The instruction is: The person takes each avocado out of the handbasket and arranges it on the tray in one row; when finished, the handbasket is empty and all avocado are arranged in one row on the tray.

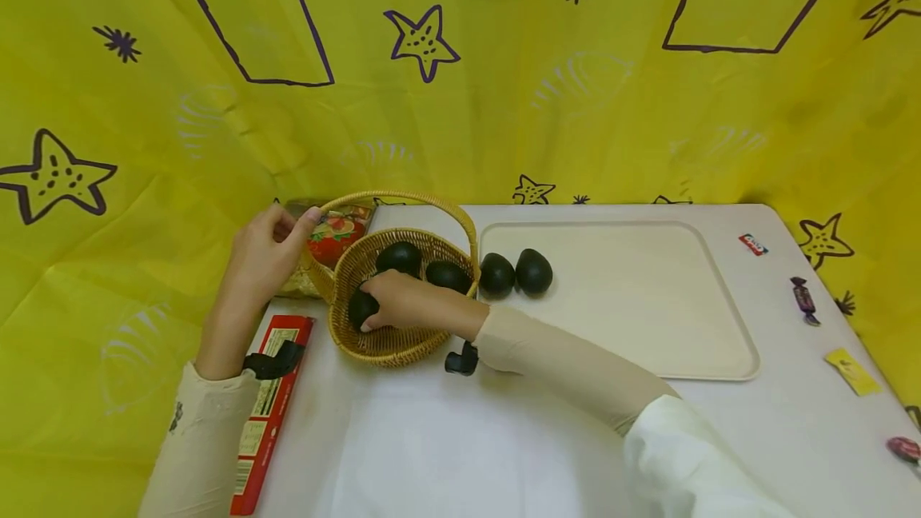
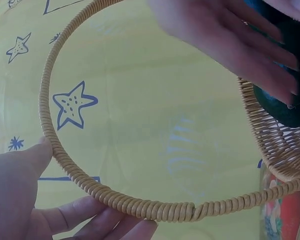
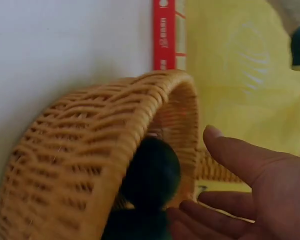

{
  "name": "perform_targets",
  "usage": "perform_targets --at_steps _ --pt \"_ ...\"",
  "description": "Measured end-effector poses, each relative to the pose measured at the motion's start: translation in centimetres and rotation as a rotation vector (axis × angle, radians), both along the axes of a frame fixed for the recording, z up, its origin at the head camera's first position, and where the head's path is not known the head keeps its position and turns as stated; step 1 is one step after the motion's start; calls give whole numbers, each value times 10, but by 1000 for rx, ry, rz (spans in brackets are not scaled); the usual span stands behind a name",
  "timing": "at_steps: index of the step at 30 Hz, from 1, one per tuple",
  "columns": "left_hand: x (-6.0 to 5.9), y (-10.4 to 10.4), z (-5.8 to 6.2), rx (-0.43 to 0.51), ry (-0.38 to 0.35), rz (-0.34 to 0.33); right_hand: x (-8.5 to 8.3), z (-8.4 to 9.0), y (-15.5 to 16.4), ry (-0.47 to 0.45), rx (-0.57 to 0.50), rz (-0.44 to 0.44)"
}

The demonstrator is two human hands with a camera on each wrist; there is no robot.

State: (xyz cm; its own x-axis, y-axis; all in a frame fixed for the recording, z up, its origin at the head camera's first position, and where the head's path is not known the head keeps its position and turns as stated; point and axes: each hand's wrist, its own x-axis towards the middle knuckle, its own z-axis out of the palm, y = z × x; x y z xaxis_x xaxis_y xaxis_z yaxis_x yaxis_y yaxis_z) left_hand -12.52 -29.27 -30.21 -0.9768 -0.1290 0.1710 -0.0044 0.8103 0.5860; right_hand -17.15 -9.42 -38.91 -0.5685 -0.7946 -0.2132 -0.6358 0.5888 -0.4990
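A wicker basket (image 1: 392, 356) with a tall arched handle (image 1: 410, 196) contains several dark green avocados (image 1: 398, 257). My left hand (image 1: 265, 250) holds the left side of the handle, thumb on one face and fingers around the other in the left wrist view. Reaching into the basket, my right hand (image 1: 403, 302) is at the leftmost avocado (image 1: 362, 308); its thumb and fingers are spread and fairly straight in the right wrist view (image 3: 260, 195). Two more avocados (image 1: 534, 272) lie side by side at the left end of a cream tray (image 1: 633, 326).
Behind the basket's left side lies a colourful food packet (image 1: 338, 234). A long red box (image 1: 273, 414) is at the table's left edge. Small wrapped sweets (image 1: 804, 300) and a yellow packet (image 1: 852, 372) lie right of the tray. Patterned yellow cloth (image 1: 460, 134) hangs around the table.
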Motion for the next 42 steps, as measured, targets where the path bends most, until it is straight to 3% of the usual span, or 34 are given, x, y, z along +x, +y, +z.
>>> perform_targets --at_steps 6,11,14,22,27,30,42 --pt "1 -2 1 -1 -9 -13 8 -6 -29 98 137 -24" --pt "1 -2 2 -3 -8 -14 10 -7 -38 204 206 -25" --pt "0 -1 2 -5 -4 -17 8 -8 -40 222 237 -33" --pt "0 0 2 -4 4 -19 -5 -17 -38 173 231 -39" --pt "0 -1 1 -3 -3 -18 -11 -14 -36 100 233 -4" --pt "0 -2 1 -2 -5 -18 -11 -11 -36 111 239 11" --pt "0 -2 2 -4 -15 -15 -14 -13 -35 53 181 -45"
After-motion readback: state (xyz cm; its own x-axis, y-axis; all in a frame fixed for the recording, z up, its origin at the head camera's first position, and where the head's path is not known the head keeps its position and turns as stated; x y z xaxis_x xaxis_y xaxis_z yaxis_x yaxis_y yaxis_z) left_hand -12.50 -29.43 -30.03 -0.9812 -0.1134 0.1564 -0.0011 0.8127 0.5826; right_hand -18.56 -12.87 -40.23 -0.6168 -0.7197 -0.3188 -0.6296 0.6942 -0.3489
